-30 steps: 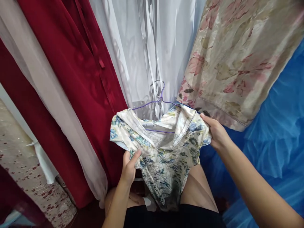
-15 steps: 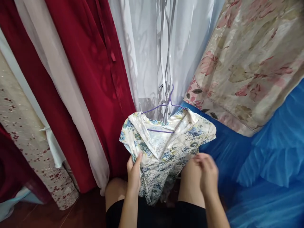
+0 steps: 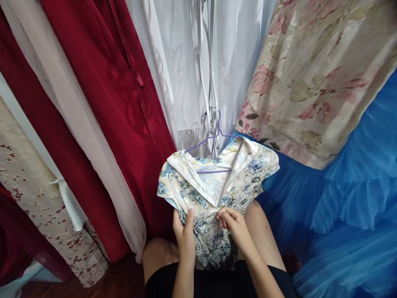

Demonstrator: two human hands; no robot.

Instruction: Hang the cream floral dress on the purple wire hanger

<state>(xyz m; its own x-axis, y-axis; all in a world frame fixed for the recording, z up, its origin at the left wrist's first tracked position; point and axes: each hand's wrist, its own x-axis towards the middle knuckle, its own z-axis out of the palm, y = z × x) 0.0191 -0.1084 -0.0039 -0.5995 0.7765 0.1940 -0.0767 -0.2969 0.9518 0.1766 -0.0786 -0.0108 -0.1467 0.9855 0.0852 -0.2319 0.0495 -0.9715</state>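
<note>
A white dress with a blue and green flower print (image 3: 245, 174) hangs on a thin purple wire hanger (image 3: 214, 138) in front of my knees. My left hand (image 3: 184, 234) grips the dress's left front panel, thumb on top of the cloth. My right hand (image 3: 234, 223) pinches the front opening just below the collar, fingers curled onto the fabric. The two hands are close together at the middle of the dress. The lower part of the dress drapes down between my legs.
Other garments hang close around: a dark red gown (image 3: 102, 103) and a pale sheer one (image 3: 71, 116) at left, white satin (image 3: 182, 70) behind, a beige floral brocade (image 3: 313, 74) at upper right, blue tulle (image 3: 347, 207) at right. Dark wooden floor (image 3: 118, 281) shows below.
My right hand let go of the dress's right shoulder, dropped down and came in to pinch the front opening beside my left hand. The left hand kept its grip.
</note>
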